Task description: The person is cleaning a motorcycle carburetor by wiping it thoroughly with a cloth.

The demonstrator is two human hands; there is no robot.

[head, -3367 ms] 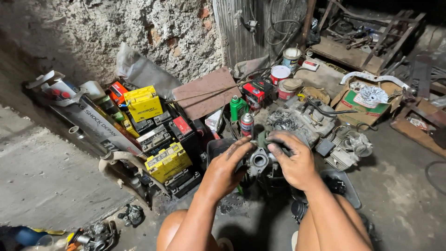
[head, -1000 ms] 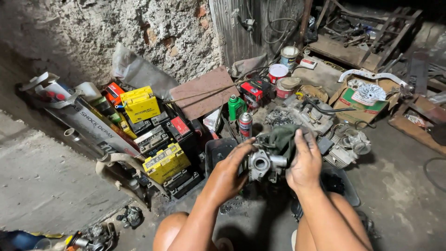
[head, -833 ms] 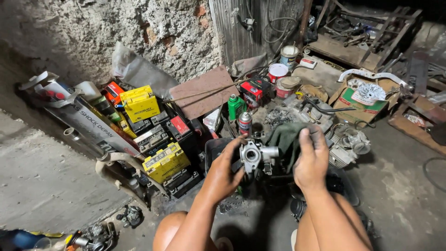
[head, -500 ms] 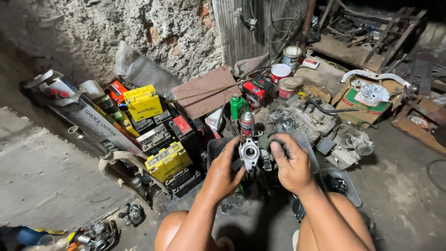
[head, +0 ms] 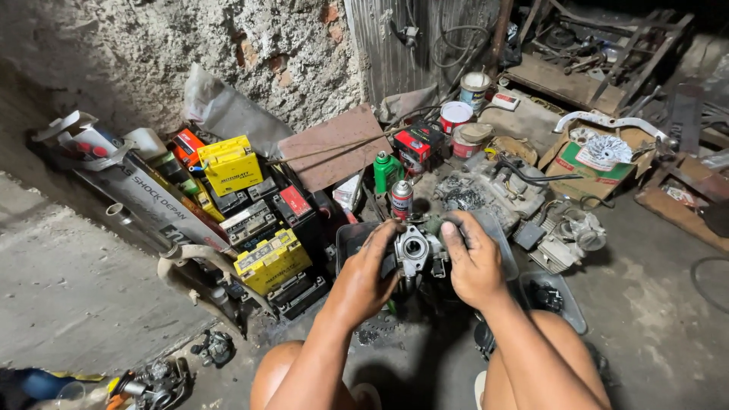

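On a grimy concrete floor (head: 68,296), against a rough plastered wall (head: 228,45) with brick showing through, I observe both hands working low at centre frame. My left hand (head: 363,275) is wrapped around the left side of a small metal carburetor (head: 414,249), fingers curled onto its body. My right hand (head: 472,262) grips the right side, thumb laid over the top; a dark green rag (head: 437,224) shows just above the fingers. The carburetor's round bore faces the camera, held clear of the floor over a dark tray (head: 351,237).

At 12 o'clock from the carburetor, just beside it, stands a spray can (head: 402,200), with a green bottle (head: 386,171) just beyond. At 1 o'clock lies an engine block (head: 493,186). At 9 to 10 o'clock sits a heap of batteries, yellow ones (head: 229,164) on top and in front. At 11 o'clock a rusty metal sheet (head: 334,144) leans near the wall. At 2 o'clock, well apart, is a cardboard box (head: 600,163). Corrugated metal (head: 425,45) closes the back. Lighting is dim toward the upper right.
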